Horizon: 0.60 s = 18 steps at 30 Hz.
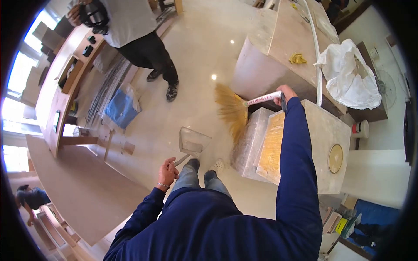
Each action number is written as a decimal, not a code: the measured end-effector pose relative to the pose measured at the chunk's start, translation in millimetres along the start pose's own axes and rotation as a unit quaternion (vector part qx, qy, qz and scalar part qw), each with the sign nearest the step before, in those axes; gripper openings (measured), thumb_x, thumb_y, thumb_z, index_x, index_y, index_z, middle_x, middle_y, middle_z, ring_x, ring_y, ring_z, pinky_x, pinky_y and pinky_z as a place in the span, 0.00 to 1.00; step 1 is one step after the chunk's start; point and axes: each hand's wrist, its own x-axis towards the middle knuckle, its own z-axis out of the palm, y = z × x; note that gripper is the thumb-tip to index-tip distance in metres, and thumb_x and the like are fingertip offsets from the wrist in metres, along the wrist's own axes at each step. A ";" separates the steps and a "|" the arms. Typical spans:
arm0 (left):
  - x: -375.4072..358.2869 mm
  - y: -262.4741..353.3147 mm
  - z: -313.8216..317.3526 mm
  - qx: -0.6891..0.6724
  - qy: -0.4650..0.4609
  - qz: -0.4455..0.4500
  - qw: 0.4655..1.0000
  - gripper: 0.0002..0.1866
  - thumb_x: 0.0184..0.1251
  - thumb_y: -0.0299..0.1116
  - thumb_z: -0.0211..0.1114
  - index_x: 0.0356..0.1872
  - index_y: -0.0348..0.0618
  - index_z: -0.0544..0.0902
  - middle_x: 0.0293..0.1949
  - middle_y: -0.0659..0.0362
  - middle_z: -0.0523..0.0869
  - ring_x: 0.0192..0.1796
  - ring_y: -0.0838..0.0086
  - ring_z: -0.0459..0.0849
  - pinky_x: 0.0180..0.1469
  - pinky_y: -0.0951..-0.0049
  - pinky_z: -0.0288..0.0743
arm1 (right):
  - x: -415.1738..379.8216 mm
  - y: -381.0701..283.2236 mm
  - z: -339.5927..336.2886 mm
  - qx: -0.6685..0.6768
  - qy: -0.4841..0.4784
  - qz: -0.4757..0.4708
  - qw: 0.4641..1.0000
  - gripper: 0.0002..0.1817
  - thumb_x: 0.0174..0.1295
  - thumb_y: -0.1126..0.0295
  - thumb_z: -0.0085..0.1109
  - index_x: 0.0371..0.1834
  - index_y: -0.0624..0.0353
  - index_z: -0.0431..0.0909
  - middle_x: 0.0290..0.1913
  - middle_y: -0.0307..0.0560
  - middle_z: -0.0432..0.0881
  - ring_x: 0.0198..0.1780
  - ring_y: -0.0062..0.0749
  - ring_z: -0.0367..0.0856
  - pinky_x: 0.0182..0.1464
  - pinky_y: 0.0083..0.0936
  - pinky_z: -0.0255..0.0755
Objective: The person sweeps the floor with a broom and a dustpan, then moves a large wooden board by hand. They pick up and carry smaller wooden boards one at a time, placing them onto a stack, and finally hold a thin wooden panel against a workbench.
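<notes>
My right hand is wrapped round the white handle of a broom, stretched out to the right. Its fan of straw-coloured bristles spreads beside the base of a pale cabinet and a dusty box. Low in front of my legs, my left hand grips the thin handle of a dustpan. The pan is greyish and looks dusty, held over the floor just ahead of my feet. A bracelet circles my left wrist.
Another person stands ahead on the left, holding a dark object. A wooden board lies to my left, near a blue plastic bag. On the right are a dusty cabinet and a white sack. A second person is at far left.
</notes>
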 end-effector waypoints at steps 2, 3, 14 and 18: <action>34.8 -1.9 13.9 0.014 -0.045 0.001 0.999 0.16 0.67 0.32 0.43 0.49 0.36 0.73 0.15 0.58 0.75 0.14 0.76 0.74 0.18 0.76 0.70 | 8.3 6.1 -11.1 0.047 0.033 -0.046 0.997 0.13 0.55 0.67 0.46 0.36 0.68 0.66 0.27 0.56 0.73 0.19 0.32 0.74 0.18 0.24 0.73; 54.0 -3.7 22.3 0.016 -0.060 0.008 0.998 0.16 0.66 0.32 0.44 0.49 0.37 0.74 0.15 0.58 0.76 0.14 0.76 0.74 0.18 0.75 0.69 | 12.3 19.2 -14.6 0.053 0.089 -0.169 0.980 0.15 0.58 0.64 0.46 0.40 0.66 0.67 0.32 0.53 0.73 0.25 0.34 0.76 0.23 0.27 0.75; 227.4 4.7 130.4 0.122 -0.245 -0.011 0.962 0.14 0.60 0.34 0.50 0.46 0.45 0.76 0.19 0.54 0.79 0.20 0.67 0.80 0.25 0.67 0.75 | -123.4 245.1 60.0 0.047 0.157 -0.138 0.977 0.11 0.63 0.65 0.46 0.27 0.58 0.72 0.20 0.38 0.72 0.20 0.21 0.69 0.26 0.19 0.69; 258.5 -26.3 152.8 0.286 -0.239 0.177 0.911 0.18 0.52 0.33 0.59 0.47 0.51 0.76 0.30 0.53 0.82 0.36 0.56 0.81 0.39 0.58 0.74 | -129.7 223.1 80.8 0.032 0.225 -0.009 0.974 0.13 0.60 0.66 0.53 0.45 0.60 0.72 0.29 0.43 0.77 0.26 0.25 0.76 0.30 0.19 0.72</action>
